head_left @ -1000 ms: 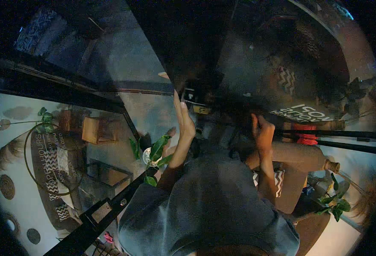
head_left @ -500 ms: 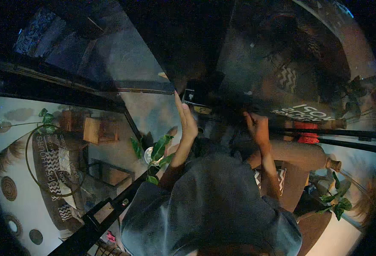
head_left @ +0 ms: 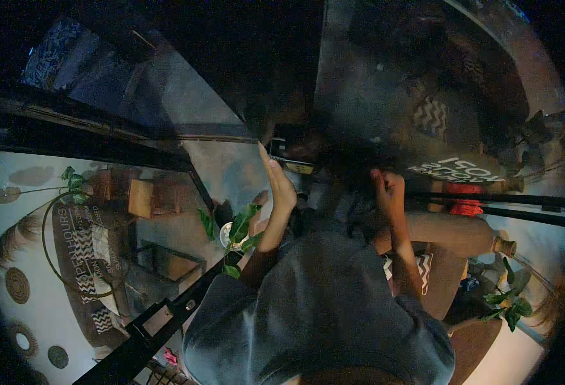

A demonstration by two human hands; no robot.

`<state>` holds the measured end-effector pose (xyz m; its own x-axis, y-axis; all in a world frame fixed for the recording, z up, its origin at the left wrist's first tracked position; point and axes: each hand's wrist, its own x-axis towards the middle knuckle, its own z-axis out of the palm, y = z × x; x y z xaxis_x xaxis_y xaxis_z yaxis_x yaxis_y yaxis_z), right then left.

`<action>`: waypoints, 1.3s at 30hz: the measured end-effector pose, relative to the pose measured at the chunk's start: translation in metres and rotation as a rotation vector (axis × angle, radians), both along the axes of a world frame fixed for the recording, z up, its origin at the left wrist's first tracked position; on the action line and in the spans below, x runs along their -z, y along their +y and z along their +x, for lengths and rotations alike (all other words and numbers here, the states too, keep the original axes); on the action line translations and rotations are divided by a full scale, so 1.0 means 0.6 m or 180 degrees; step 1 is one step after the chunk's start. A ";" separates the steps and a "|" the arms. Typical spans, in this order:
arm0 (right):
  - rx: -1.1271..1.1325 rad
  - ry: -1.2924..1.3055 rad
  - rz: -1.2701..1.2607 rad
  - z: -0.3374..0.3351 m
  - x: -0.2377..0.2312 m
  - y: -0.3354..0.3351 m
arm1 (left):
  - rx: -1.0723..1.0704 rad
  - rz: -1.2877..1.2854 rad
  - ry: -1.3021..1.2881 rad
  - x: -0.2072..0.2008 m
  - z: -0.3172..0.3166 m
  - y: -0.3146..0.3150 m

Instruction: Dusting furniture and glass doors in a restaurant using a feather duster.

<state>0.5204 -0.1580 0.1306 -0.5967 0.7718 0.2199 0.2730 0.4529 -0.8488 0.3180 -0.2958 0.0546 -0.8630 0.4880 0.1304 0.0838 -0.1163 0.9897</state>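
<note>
My left hand [head_left: 281,188] is open, its fingers stretched out straight and held together. Its fingertips reach the edge of a tall dark panel [head_left: 263,77], which looks like a door or its frame. Just right of these fingers sits a small boxy fitting [head_left: 293,156] with a pale edge and a yellowish strip; whether I touch it I cannot tell. My right hand [head_left: 391,191] is closed, fingers curled and thumb up, in front of dark glass [head_left: 385,96]. Deep shadow beside it hides whatever it may hold.
White lettering [head_left: 459,170] marks the glass at right. A potted plant [head_left: 234,234] stands by my left forearm. Dark metal bars [head_left: 167,314] run at lower left, past a wooden stool [head_left: 146,197]. A brown couch [head_left: 443,276] and another plant [head_left: 510,305] are at right.
The dark panel's edge has shifted left in view. My right hand's fingers are curled in more, and the hand sits slightly farther right. My left hand stays outstretched, its fingertips slightly lower.
</note>
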 end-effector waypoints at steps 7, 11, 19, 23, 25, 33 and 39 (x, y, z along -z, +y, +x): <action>0.0029 0.0199 0.0512 0.007 0.006 0.008 | 0.0002 -0.0299 0.0002 0.017 0.002 -0.012; -0.0056 -0.0210 0.0263 0.004 -0.008 0.011 | -0.0005 -0.0550 0.0152 -0.042 0.014 -0.001; 0.0049 -0.0520 -0.0030 0.026 0.028 0.011 | -0.0103 -0.0498 0.0028 0.000 0.004 -0.007; -0.0084 -0.0357 0.0632 0.010 -0.012 0.006 | 0.0069 -0.0152 -0.0106 -0.003 0.001 0.000; -0.0282 -0.0819 0.0573 0.017 0.001 0.024 | 0.0038 -0.0225 0.0120 -0.009 0.000 0.005; 0.0044 -0.0378 0.0462 0.007 -0.012 0.003 | -0.0055 -0.0269 -0.0025 -0.015 0.007 0.004; -0.0128 -0.0610 0.0176 0.005 -0.013 0.014 | 0.0092 -0.0261 0.0079 -0.002 -0.002 -0.001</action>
